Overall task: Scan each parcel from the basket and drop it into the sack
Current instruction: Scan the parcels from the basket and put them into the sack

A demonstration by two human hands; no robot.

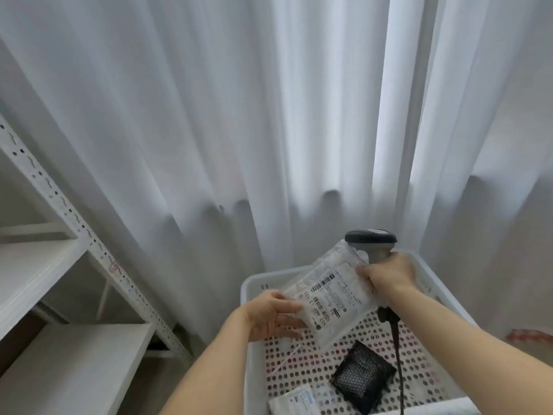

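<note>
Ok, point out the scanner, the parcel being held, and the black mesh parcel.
scanner (371, 236): head view, on its dark head.
held parcel (335, 290): head view, on its label.
black mesh parcel (360, 379): head view, on its middle.

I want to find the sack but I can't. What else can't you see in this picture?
Head view:
- Sack: not in view.
- Small print on the clear plastic parcel with the white label: too small to read.
- Grey handheld barcode scanner: handle hidden by the right hand.
- Flat white parcel in the white perforated plastic basket: cut off by the bottom edge.

White pleated curtain (269, 115) backlit across back; white perforated metal shelving (59, 265) at left
</note>
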